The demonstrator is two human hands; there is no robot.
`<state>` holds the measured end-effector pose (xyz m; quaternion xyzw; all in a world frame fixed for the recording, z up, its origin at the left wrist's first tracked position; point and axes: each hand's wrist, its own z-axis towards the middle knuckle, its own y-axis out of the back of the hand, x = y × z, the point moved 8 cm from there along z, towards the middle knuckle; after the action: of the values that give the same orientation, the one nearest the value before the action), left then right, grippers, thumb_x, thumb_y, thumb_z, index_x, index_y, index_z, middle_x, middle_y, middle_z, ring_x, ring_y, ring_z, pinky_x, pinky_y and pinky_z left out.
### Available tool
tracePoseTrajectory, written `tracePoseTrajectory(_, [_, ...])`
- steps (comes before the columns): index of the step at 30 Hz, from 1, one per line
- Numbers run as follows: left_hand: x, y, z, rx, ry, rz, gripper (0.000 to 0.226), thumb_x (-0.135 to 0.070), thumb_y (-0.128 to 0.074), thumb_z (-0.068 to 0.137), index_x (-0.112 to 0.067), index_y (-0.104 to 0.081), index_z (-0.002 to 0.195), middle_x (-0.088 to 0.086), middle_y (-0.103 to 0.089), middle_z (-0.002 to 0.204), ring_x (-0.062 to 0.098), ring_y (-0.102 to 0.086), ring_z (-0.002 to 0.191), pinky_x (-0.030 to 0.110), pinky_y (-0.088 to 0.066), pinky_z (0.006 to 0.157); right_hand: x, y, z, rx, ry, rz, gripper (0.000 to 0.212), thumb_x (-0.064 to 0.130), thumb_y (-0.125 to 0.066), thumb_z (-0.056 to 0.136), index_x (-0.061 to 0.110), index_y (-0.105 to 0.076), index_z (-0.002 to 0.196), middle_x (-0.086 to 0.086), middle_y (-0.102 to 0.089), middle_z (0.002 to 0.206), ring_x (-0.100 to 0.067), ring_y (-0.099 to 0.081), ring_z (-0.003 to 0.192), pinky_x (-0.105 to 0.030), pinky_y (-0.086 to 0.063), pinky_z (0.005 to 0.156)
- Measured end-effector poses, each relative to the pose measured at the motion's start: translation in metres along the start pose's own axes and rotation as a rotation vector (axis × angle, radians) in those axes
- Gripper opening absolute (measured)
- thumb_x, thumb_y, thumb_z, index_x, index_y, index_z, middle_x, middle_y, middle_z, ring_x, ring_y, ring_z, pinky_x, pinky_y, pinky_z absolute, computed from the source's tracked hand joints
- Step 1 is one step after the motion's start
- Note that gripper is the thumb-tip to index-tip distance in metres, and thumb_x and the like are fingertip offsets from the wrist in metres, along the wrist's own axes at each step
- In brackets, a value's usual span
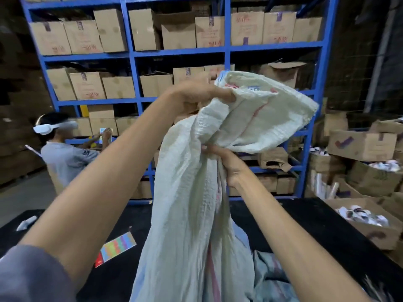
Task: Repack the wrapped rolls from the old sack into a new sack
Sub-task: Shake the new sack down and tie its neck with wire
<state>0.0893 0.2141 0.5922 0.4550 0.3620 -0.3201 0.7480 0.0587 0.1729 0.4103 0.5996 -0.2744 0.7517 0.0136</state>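
A white woven sack (189,192) with faded pink stripes hangs in front of me, lifted high above a black table (316,225). My left hand (196,94) grips the sack's upper part near its folded-over end. Lower down, my right hand (226,162) pinches a gathered fold of the same sack. A bluish sack (272,277) lies crumpled on the table beneath it, at the bottom right. No wrapped rolls show inside either sack.
A colourful striped card (117,247) and a small white scrap (27,223) lie on the table's left. Blue shelving (133,55) with cardboard boxes stands behind. A person (65,153) works at the left. Open boxes (370,223) with small packs stand at the right.
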Motion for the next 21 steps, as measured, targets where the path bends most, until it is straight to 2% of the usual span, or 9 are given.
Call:
tracePoseTrajectory(4, [0.034,0.042,-0.024,-0.116,-0.094,-0.03,0.095,-0.055,-0.082,0.072,-0.019,-0.035,0.147,-0.002,-0.063,0.124,0.015,-0.059,0.122,0.042,-0.045,0.111,0.013,0.025,0.012,-0.105,0.01,0.037,0.028,0.011,-0.066,0.09,0.002,-0.067,0.116,-0.021,-0.067,0.113,-0.035,-0.065,0.104,-0.047,-0.051,0.101])
tracePoseTrajectory(5, [0.057,0.052,-0.032,-0.16,-0.09,-0.051,0.112,-0.07,-0.077,0.065,-0.023,-0.024,0.151,-0.007,-0.058,0.13,0.011,-0.053,0.127,0.04,-0.04,0.113,0.017,0.033,0.013,-0.146,0.025,0.015,0.03,0.01,-0.069,0.087,0.002,-0.068,0.116,-0.021,-0.067,0.116,-0.036,-0.064,0.108,-0.048,-0.05,0.104])
tracePoseTrajectory(7, [0.125,0.055,-0.047,-0.151,0.033,0.046,0.142,-0.088,-0.068,0.047,-0.027,-0.003,0.157,0.0,-0.036,0.155,0.017,-0.036,0.142,0.038,-0.033,0.116,0.028,0.043,0.01,-0.212,0.068,-0.046,0.032,0.01,-0.077,0.078,0.003,-0.071,0.109,-0.02,-0.068,0.115,-0.034,-0.064,0.108,-0.047,-0.051,0.103])
tracePoseTrajectory(9, [0.204,0.033,-0.06,0.018,0.254,0.228,0.143,-0.088,-0.062,0.053,-0.025,0.011,0.158,0.005,-0.008,0.167,0.023,-0.021,0.15,0.035,-0.027,0.118,0.039,0.048,0.006,-0.293,0.116,-0.141,0.031,0.014,-0.08,0.079,0.006,-0.072,0.107,-0.014,-0.074,0.109,-0.03,-0.069,0.102,-0.04,-0.058,0.092])
tracePoseTrajectory(11, [0.25,-0.006,-0.074,0.237,0.333,0.295,0.151,-0.093,-0.064,0.045,-0.024,0.006,0.159,-0.004,-0.012,0.165,0.022,-0.023,0.149,0.037,-0.024,0.121,0.051,0.046,0.008,-0.299,0.181,-0.239,0.039,0.017,-0.082,0.08,0.008,-0.072,0.116,-0.008,-0.076,0.108,-0.025,-0.072,0.099,-0.031,-0.06,0.077])
tracePoseTrajectory(13, [0.262,-0.055,-0.083,0.397,0.376,0.23,0.161,-0.098,-0.063,0.026,-0.022,-0.012,0.158,-0.012,-0.026,0.153,0.016,-0.03,0.143,0.031,-0.029,0.116,0.055,0.035,0.015,-0.246,0.177,-0.316,0.044,0.019,-0.083,0.079,0.009,-0.071,0.121,-0.006,-0.076,0.11,-0.023,-0.072,0.102,-0.03,-0.059,0.078])
tracePoseTrajectory(15, [0.263,-0.09,-0.08,0.397,0.457,0.143,0.15,-0.09,-0.075,0.027,-0.019,-0.035,0.152,-0.009,-0.042,0.149,0.017,-0.042,0.138,0.035,-0.034,0.115,0.053,0.017,0.026,-0.174,0.161,-0.396,0.049,0.018,-0.083,0.077,0.007,-0.069,0.123,-0.008,-0.075,0.115,-0.026,-0.071,0.108,-0.038,-0.057,0.092])
tracePoseTrajectory(18, [0.274,-0.099,-0.059,-0.02,0.484,-0.128,0.101,-0.057,-0.095,0.048,-0.018,-0.057,0.132,-0.003,-0.065,0.126,0.014,-0.063,0.113,0.038,-0.051,0.101,0.05,-0.012,0.029,-0.088,0.188,-0.501,0.06,0.015,-0.089,0.07,0.008,-0.067,0.126,-0.008,-0.073,0.119,-0.026,-0.069,0.112,-0.046,-0.054,0.1])
tracePoseTrajectory(21, [0.281,-0.087,-0.055,-0.254,0.424,-0.352,0.077,-0.042,-0.094,0.063,-0.015,-0.061,0.126,-0.001,-0.068,0.122,0.015,-0.065,0.106,0.033,-0.055,0.089,0.058,-0.011,0.016,-0.031,0.208,-0.617,0.061,0.014,-0.088,0.077,0.017,-0.063,0.132,0.003,-0.071,0.124,-0.015,-0.066,0.118,-0.038,-0.053,0.103])
